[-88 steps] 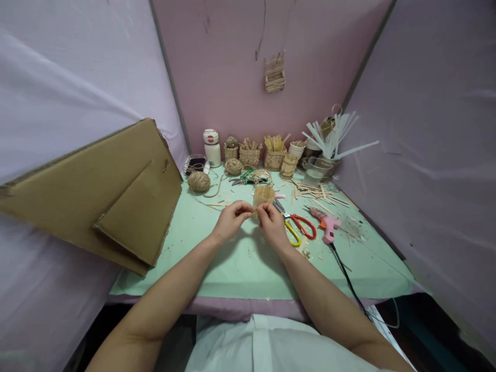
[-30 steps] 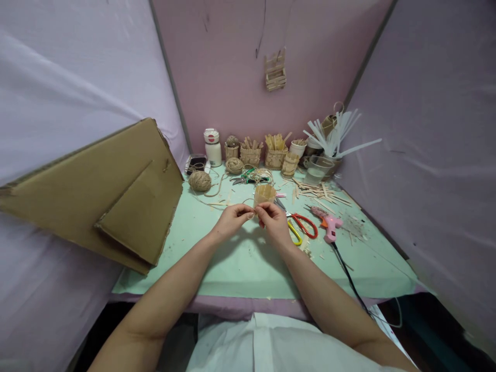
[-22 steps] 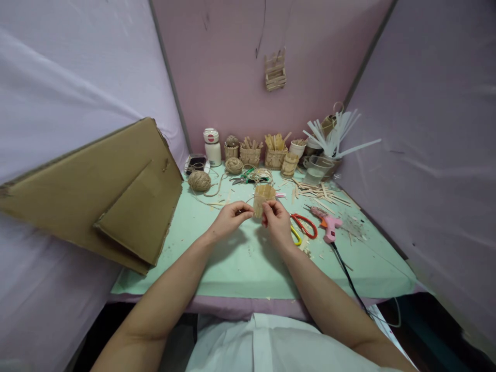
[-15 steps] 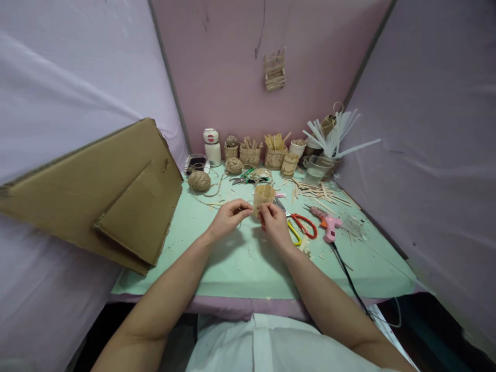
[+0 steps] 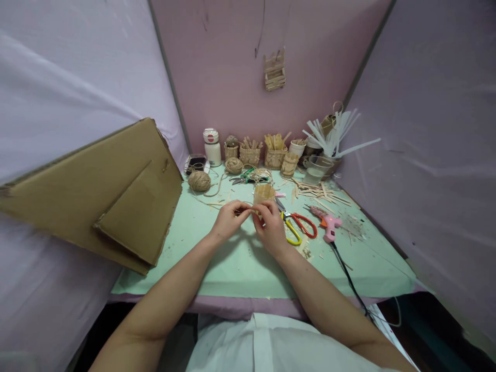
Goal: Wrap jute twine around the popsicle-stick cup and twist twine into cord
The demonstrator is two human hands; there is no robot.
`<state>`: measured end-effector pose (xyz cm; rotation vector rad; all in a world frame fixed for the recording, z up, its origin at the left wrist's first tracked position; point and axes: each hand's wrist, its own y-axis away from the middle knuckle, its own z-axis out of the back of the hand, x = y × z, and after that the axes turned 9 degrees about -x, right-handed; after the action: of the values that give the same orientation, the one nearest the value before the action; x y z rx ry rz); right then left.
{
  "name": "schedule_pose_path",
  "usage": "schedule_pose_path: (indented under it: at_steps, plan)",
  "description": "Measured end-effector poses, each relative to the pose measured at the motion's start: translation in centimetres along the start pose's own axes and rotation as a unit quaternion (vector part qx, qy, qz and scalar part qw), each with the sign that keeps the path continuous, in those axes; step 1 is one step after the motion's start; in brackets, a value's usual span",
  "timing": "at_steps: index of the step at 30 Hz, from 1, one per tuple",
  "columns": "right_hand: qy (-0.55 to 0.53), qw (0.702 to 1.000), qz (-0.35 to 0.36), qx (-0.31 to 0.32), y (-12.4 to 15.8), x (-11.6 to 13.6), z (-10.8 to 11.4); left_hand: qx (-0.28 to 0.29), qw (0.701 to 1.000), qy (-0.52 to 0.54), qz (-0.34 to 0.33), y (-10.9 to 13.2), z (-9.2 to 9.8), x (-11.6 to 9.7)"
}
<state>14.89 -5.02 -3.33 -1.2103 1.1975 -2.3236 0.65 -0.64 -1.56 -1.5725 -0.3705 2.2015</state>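
My left hand (image 5: 231, 221) is closed, thumb and fingertips pinched on what looks like a thin strand of twine. Fingertip to fingertip with it, my right hand (image 5: 268, 223) pinches at the same spot; the fingers hide most of the strand. Just behind my right hand stands a small pale-yellow wooden-stick cup (image 5: 264, 192), its lower part covered by the fingers. Scissors with one red and one yellow handle (image 5: 304, 226) lie open to the right of my right hand. A ball of twine (image 5: 199, 181) rests to the left, a loose strand trailing from it toward my left hand.
Right of the scissors lies a pink glue gun (image 5: 330, 225) with a black cord. Loose wooden sticks (image 5: 320, 192) are scattered behind it. Green-handled pliers (image 5: 248, 178) and stick-filled baskets (image 5: 275, 158) stand further back. Cardboard (image 5: 132, 196) leans at left. A clear cup (image 5: 315, 170) stands back right.
My right hand has shifted slightly left, from the front of the small cup to my left fingertips. The cup stays standing behind, apart from the pinch.
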Motion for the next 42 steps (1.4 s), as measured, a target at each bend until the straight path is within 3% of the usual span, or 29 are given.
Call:
schedule_pose_path:
  at_steps: [6,11,17,22,25,31,42]
  plan:
    - [-0.032,0.998,-0.045,-0.013,-0.2,0.0,0.1,0.022,0.997,0.035,0.059,0.0,-0.1,0.0]
    - [-0.141,0.970,-0.200,-0.009,-0.5,-0.1,-0.3,0.051,0.990,0.073,0.110,-0.1,0.0,-0.1]
    - [-0.340,0.841,-0.421,0.013,-0.7,-0.1,-0.8,0.065,0.986,0.087,0.126,-0.3,-0.1,-0.3]
    - [-0.454,0.733,-0.507,0.005,-1.1,0.3,-0.7,0.055,0.989,0.074,0.114,-0.2,-0.1,-0.5]
    - [-0.486,0.702,-0.521,0.001,-1.3,0.3,-0.6,0.057,0.990,0.071,0.108,-0.1,-0.2,-0.4]
    - [-0.468,0.700,-0.539,-0.009,-1.5,0.1,-0.5,0.062,0.991,0.077,0.094,0.1,-0.4,-0.2]
    - [-0.366,0.780,-0.508,-0.010,-1.4,0.1,-0.5,0.035,0.992,0.068,0.101,0.2,-0.3,-0.8]
